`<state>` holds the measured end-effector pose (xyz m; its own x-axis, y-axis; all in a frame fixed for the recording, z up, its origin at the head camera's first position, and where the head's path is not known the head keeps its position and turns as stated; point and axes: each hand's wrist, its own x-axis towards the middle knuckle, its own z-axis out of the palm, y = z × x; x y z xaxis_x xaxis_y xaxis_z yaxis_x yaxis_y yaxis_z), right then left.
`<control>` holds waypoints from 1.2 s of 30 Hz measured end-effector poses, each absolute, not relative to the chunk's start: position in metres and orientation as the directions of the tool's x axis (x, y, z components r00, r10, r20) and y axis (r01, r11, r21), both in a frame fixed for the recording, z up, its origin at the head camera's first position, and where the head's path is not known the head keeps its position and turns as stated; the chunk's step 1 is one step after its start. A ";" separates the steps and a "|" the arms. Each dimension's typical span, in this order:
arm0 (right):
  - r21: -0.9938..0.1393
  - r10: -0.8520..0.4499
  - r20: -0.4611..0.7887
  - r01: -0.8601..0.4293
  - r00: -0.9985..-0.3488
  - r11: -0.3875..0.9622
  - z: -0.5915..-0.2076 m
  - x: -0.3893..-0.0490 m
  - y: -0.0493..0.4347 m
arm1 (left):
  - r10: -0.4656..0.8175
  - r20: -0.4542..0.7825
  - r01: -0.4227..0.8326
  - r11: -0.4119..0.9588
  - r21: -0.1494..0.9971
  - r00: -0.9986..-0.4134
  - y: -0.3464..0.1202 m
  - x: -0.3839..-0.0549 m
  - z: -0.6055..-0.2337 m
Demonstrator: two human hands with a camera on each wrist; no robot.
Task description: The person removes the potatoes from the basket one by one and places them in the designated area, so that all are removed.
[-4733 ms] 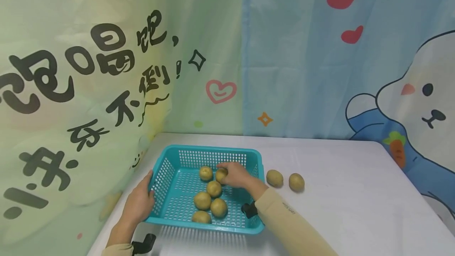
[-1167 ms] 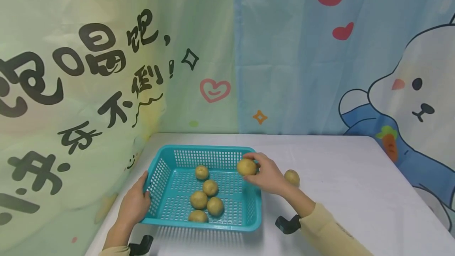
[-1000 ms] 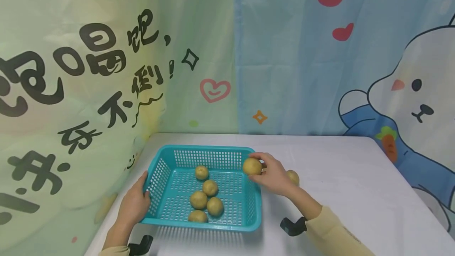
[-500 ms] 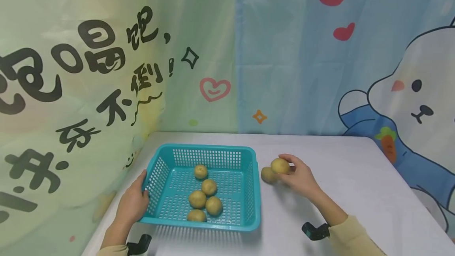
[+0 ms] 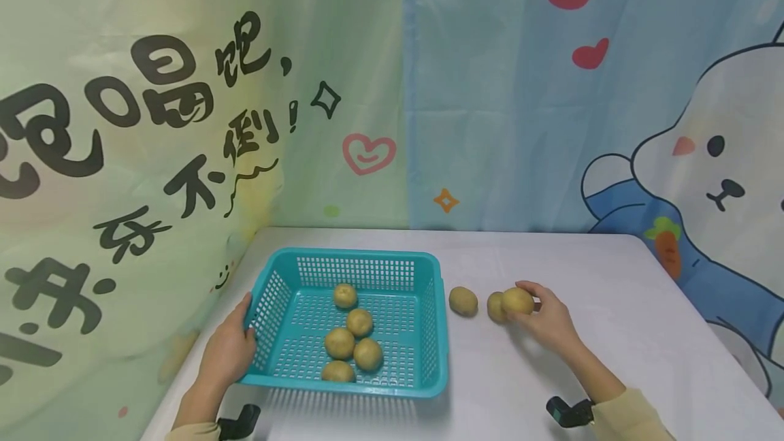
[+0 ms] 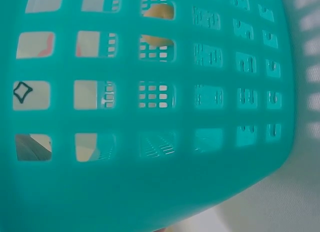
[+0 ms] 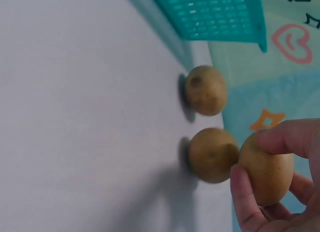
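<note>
My right hand [image 5: 548,322] grips a potato [image 5: 517,301] between thumb and fingers, to the right of the basket. In the right wrist view the held potato [image 7: 267,169] is off the table, beside a potato on the table [image 7: 212,154]. Another potato [image 5: 463,301] lies close to the basket's right wall. My left hand [image 5: 228,352] holds the left side of a turquoise plastic basket [image 5: 352,390]. Several potatoes [image 5: 339,344] lie inside it, mostly toward the middle and front. The left wrist view is filled by the perforated basket wall [image 6: 130,187]; the left fingers are mostly hidden there.
A white table [image 5: 582,278] extends to the right of the basket and the potatoes. Printed curtains [image 5: 490,87] hang behind it and along its left side. Both wrists carry small black devices [image 5: 569,412].
My right hand has taken a potato out of the basket and carried it right, past the potato nearest the basket to the second one. My left hand has stayed on the basket.
</note>
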<state>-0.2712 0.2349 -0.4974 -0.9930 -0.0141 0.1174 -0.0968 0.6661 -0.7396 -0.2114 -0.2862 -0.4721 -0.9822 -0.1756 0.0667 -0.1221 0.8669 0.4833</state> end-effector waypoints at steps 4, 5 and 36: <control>-0.736 0.029 0.074 -0.035 -0.997 0.676 -0.506 -0.271 0.242 | -0.171 0.064 -0.119 0.867 0.484 -0.983 -0.287 -0.211 -0.473; -0.736 0.038 0.067 -0.024 -0.997 0.677 -0.507 -0.272 0.244 | -0.169 0.064 -0.118 0.868 0.483 -0.984 -0.287 -0.211 -0.473; -0.697 0.079 0.002 0.055 -0.997 0.715 -0.531 -0.279 0.272 | -0.169 0.051 -0.122 0.861 0.494 -0.984 -0.285 -0.208 -0.467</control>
